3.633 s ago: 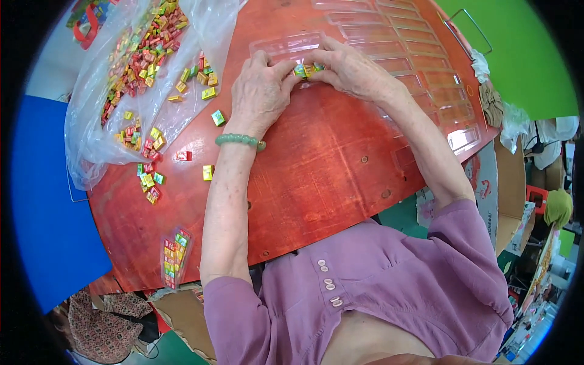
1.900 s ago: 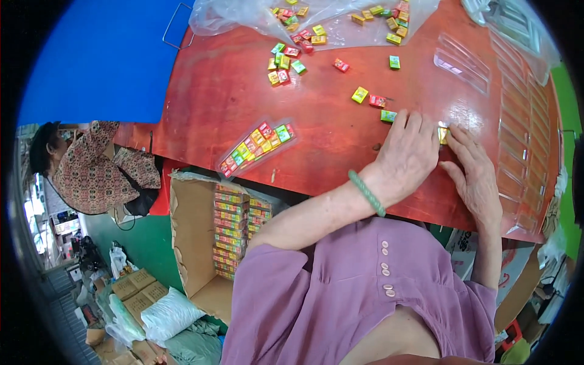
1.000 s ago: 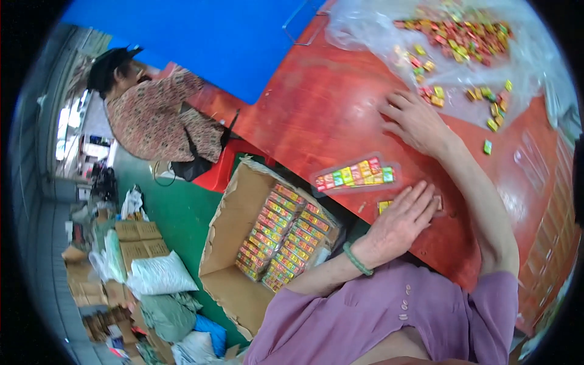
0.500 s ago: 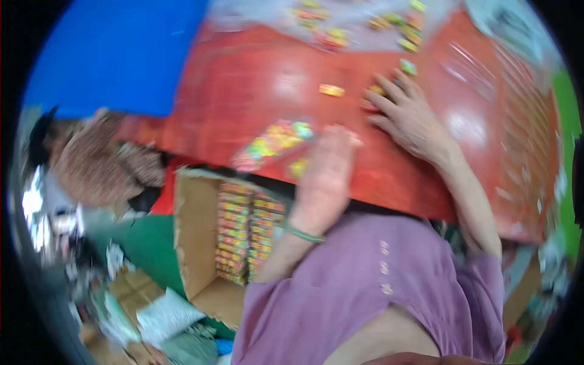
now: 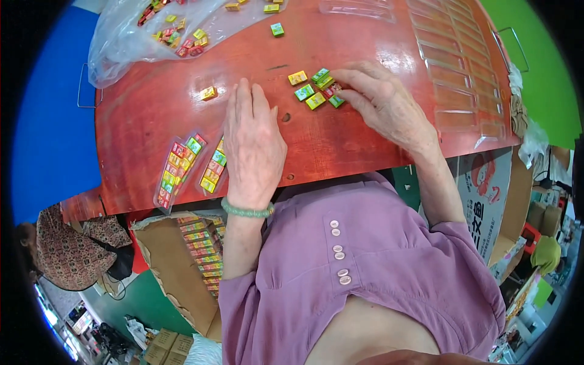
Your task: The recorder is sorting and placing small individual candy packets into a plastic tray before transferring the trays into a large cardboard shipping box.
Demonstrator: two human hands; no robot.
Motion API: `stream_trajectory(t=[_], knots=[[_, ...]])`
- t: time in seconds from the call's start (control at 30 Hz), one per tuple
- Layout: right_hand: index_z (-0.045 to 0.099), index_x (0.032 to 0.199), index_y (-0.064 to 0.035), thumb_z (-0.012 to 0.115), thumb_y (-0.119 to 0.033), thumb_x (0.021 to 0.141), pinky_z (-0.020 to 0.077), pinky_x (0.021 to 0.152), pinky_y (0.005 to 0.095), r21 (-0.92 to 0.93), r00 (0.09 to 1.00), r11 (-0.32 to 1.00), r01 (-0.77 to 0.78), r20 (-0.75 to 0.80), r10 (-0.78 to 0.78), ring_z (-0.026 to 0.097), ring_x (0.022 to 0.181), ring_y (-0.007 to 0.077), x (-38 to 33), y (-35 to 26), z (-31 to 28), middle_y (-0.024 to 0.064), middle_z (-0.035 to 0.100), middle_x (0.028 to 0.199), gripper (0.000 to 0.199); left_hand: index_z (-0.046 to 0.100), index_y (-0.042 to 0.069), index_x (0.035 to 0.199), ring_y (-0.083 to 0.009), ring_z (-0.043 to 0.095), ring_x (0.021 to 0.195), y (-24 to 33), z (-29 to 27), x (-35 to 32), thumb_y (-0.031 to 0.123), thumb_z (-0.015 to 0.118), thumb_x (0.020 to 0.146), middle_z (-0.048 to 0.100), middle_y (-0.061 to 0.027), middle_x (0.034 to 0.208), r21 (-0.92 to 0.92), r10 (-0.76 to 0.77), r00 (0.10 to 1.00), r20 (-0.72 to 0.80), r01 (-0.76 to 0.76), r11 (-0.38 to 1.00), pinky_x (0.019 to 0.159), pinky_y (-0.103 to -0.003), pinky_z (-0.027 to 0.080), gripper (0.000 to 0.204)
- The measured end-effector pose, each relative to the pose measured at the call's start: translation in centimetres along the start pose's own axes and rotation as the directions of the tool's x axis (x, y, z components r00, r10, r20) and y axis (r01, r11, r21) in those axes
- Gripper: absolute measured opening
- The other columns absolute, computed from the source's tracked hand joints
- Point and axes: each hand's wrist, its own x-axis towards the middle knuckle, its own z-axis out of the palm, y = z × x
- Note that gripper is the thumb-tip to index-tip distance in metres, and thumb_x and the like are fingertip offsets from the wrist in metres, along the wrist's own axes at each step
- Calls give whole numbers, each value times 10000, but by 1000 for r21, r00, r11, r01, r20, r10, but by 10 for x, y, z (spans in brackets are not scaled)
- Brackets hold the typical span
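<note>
My left hand (image 5: 254,143) lies flat on the red table (image 5: 328,146), fingers stretched out. It partly covers a clear plastic tray (image 5: 213,173) filled with small colourful boxes. My right hand (image 5: 386,103) is curved with fingers apart, its thumb and fingertips at the edge of a loose cluster of small boxes, yellow (image 5: 315,100), green (image 5: 304,92) and red (image 5: 332,90). Whether it touches the red one firmly is hard to see. A second filled tray (image 5: 176,173) lies further left. One yellow box (image 5: 208,93) sits alone beyond my left fingertips.
A clear plastic bag (image 5: 121,45) with more small boxes spreads at the far left. Empty clear trays (image 5: 456,73) lie at the right. An open carton (image 5: 170,267) packed with filled trays stands below the table's front edge. At the left a person in a patterned garment (image 5: 76,249) is partly visible.
The view has swung, so the table appears shifted. My right hand has drawn back from the table's far part, and a cluster of small boxes now shows beside its fingers. My left hand stays by the trays.
</note>
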Motion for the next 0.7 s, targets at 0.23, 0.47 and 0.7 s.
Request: stream_trajectory(t=[0.23,0.47,0.7], knots=[[700,1139,-28,718,-70,880,503,936,414,-112,987,981,159,-3,-161,619,1022,329,-6,3,15,130,655,1129,263,557,-63,1319,-431,534,1298,22,6,7,116,649,949,548,-293,1383,-422,19,991,130,38,906,1065,-501,469,421],[690,1120,-8,718,-76,886,513,936,421,-174,996,984,38,-73,-51,621,1092,337,-8,10,11,141,654,1129,245,601,-43,1193,-450,563,1220,-26,-10,36,163,673,934,587,-286,1252,230,-59,998,9,55,972,1007,-517,494,339],[678,1131,5,658,-58,933,523,911,428,-176,997,984,-27,-72,15,628,1072,354,-9,13,12,149,645,1116,209,626,-55,1114,-449,606,1066,-39,2,42,40,599,919,639,-274,1128,123,-79,984,158,59,991,941,-515,500,218]])
